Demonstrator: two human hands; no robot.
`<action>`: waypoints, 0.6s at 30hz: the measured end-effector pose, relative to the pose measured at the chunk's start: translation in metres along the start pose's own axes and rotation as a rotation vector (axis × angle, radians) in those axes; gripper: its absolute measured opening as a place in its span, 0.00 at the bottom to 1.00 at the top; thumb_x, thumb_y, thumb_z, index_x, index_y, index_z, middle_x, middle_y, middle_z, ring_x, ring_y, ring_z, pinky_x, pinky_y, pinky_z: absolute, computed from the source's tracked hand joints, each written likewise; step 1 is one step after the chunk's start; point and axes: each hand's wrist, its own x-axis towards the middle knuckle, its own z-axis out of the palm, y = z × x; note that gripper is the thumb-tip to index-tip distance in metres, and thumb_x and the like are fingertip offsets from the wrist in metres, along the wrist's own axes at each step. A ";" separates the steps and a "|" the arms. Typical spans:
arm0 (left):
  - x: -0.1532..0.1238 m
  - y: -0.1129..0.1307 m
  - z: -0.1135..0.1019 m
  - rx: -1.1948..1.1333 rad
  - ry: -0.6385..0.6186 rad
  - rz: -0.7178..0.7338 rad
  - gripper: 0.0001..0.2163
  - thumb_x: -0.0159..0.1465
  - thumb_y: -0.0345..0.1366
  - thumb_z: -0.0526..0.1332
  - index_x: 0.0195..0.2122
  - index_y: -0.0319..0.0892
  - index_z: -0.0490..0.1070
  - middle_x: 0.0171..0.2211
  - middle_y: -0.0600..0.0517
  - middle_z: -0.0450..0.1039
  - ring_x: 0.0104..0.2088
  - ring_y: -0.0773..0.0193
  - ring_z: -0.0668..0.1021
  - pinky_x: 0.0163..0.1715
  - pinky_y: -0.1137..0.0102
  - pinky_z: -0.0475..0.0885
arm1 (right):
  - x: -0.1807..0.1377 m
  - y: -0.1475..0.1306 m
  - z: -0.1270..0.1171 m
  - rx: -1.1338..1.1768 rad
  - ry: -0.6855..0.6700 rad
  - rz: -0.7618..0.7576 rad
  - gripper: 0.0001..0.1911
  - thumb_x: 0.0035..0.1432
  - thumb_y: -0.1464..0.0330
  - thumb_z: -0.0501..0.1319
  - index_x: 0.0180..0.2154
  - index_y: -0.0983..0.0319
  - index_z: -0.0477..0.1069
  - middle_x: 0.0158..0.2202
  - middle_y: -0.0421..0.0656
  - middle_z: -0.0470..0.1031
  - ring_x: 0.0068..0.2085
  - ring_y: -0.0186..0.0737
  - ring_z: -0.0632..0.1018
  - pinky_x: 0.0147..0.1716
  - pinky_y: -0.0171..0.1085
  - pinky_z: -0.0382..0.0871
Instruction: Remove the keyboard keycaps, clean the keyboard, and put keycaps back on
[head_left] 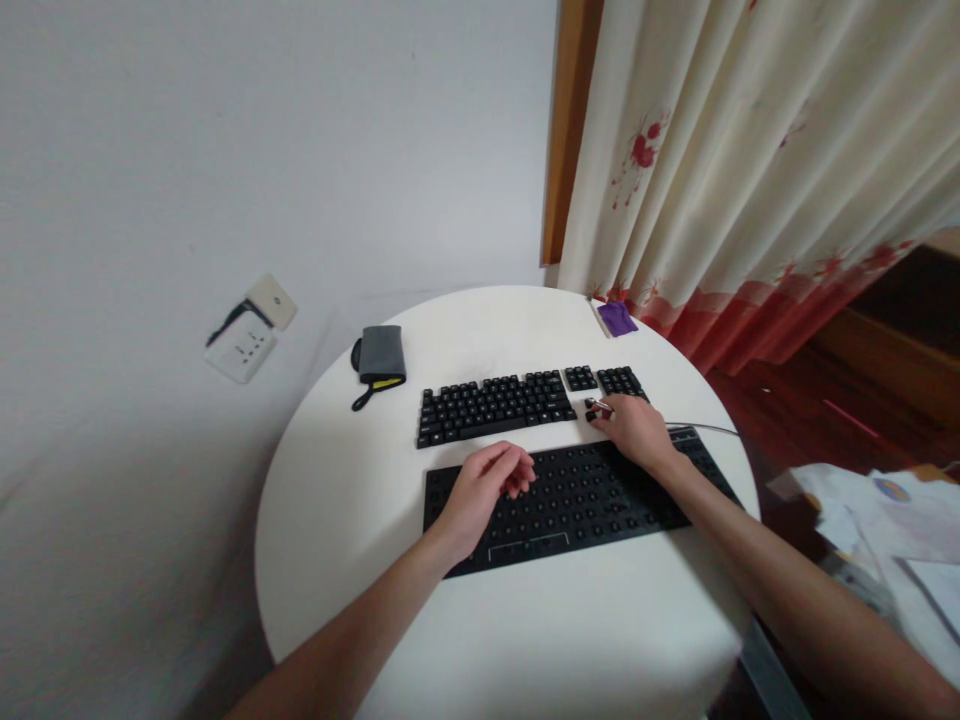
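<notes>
While the left hand (484, 483) hangs over the left part of the black rectangular keyboard base with exposed key stems (574, 500), its fingers curl loosely; whether they hold anything, I cannot tell. The right hand (634, 428) pinches a small silvery metal tool (601, 405) just beyond the base, near the rows of loose black plastic keycaps (495, 408) on the round white table (337, 520).

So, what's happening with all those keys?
A person's right hand holds a small metal tool near some of the keys, which lie in rows on the table, behind the keyboard. Much of the keyboard shows bare switches. The left hand is loosely curled over its left part.
</notes>
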 end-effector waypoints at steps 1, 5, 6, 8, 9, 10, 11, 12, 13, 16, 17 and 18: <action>0.000 0.000 0.000 0.000 -0.002 0.001 0.14 0.68 0.43 0.58 0.33 0.38 0.74 0.29 0.49 0.73 0.29 0.66 0.72 0.28 0.71 0.63 | -0.001 0.000 -0.001 -0.009 0.002 -0.005 0.08 0.57 0.65 0.65 0.40 0.57 0.78 0.36 0.43 0.81 0.40 0.44 0.79 0.32 0.35 0.60; -0.001 0.000 0.000 0.001 -0.009 0.000 0.14 0.68 0.43 0.58 0.32 0.38 0.74 0.29 0.49 0.73 0.28 0.67 0.71 0.27 0.72 0.62 | -0.005 -0.002 -0.003 -0.066 0.018 0.008 0.07 0.57 0.62 0.65 0.36 0.58 0.77 0.35 0.44 0.81 0.37 0.45 0.79 0.30 0.36 0.59; -0.001 0.001 0.000 -0.001 -0.009 0.000 0.14 0.68 0.44 0.58 0.32 0.38 0.74 0.29 0.49 0.72 0.28 0.67 0.71 0.27 0.72 0.62 | -0.005 -0.002 -0.003 -0.083 0.011 0.022 0.08 0.58 0.61 0.64 0.35 0.58 0.77 0.35 0.44 0.80 0.36 0.45 0.79 0.29 0.36 0.58; 0.000 0.001 0.000 -0.002 -0.008 -0.002 0.14 0.68 0.44 0.58 0.32 0.38 0.74 0.29 0.49 0.72 0.28 0.67 0.71 0.27 0.72 0.62 | -0.005 -0.004 -0.004 -0.105 -0.020 0.040 0.10 0.58 0.60 0.63 0.33 0.59 0.77 0.33 0.46 0.80 0.35 0.46 0.79 0.29 0.36 0.58; 0.000 0.001 0.000 -0.002 -0.006 -0.003 0.15 0.68 0.44 0.58 0.32 0.38 0.74 0.29 0.49 0.72 0.28 0.67 0.71 0.27 0.72 0.62 | -0.005 -0.005 -0.004 -0.109 -0.037 0.044 0.10 0.59 0.60 0.63 0.33 0.59 0.77 0.33 0.46 0.80 0.35 0.46 0.79 0.29 0.36 0.59; 0.000 0.001 0.000 -0.001 -0.006 -0.004 0.15 0.68 0.44 0.58 0.32 0.38 0.74 0.29 0.49 0.72 0.28 0.67 0.70 0.27 0.72 0.62 | -0.004 -0.006 -0.004 -0.110 -0.049 0.044 0.10 0.59 0.60 0.63 0.33 0.59 0.77 0.33 0.46 0.80 0.36 0.46 0.79 0.29 0.36 0.59; 0.000 0.001 0.000 0.000 -0.007 -0.004 0.15 0.68 0.44 0.58 0.32 0.38 0.74 0.29 0.49 0.72 0.28 0.67 0.70 0.27 0.72 0.62 | -0.002 -0.007 -0.004 -0.110 -0.056 0.044 0.10 0.59 0.60 0.63 0.33 0.59 0.78 0.33 0.47 0.80 0.36 0.46 0.79 0.30 0.36 0.60; 0.000 0.001 0.000 0.001 -0.008 -0.005 0.15 0.68 0.44 0.58 0.32 0.38 0.74 0.29 0.49 0.72 0.28 0.67 0.70 0.27 0.72 0.62 | -0.001 -0.008 -0.003 -0.110 -0.059 0.045 0.10 0.59 0.60 0.63 0.34 0.60 0.78 0.34 0.47 0.80 0.37 0.46 0.79 0.30 0.36 0.60; 0.000 0.001 0.000 0.001 -0.009 -0.005 0.15 0.68 0.44 0.58 0.32 0.38 0.74 0.29 0.49 0.72 0.28 0.67 0.70 0.27 0.72 0.62 | 0.000 -0.008 -0.003 -0.113 -0.060 0.046 0.10 0.59 0.60 0.63 0.34 0.60 0.78 0.34 0.48 0.81 0.37 0.47 0.79 0.30 0.36 0.61; 0.000 0.002 0.000 0.000 -0.008 -0.011 0.15 0.67 0.44 0.58 0.32 0.38 0.74 0.29 0.49 0.72 0.28 0.67 0.70 0.27 0.71 0.62 | 0.003 -0.010 -0.003 -0.128 -0.057 0.036 0.10 0.60 0.62 0.62 0.35 0.61 0.78 0.36 0.49 0.81 0.38 0.48 0.80 0.31 0.36 0.62; 0.000 0.002 0.000 -0.001 -0.008 -0.012 0.15 0.67 0.45 0.58 0.32 0.38 0.74 0.29 0.49 0.72 0.28 0.67 0.70 0.27 0.71 0.62 | 0.003 -0.011 -0.003 -0.132 -0.055 0.030 0.10 0.60 0.62 0.62 0.35 0.61 0.78 0.36 0.49 0.81 0.38 0.48 0.80 0.31 0.36 0.63; 0.000 0.002 0.000 -0.001 -0.010 -0.013 0.15 0.67 0.45 0.58 0.32 0.38 0.74 0.29 0.49 0.72 0.28 0.67 0.70 0.27 0.71 0.62 | 0.003 -0.011 -0.003 -0.134 -0.053 0.026 0.10 0.60 0.62 0.62 0.35 0.61 0.78 0.36 0.50 0.81 0.38 0.48 0.80 0.32 0.37 0.63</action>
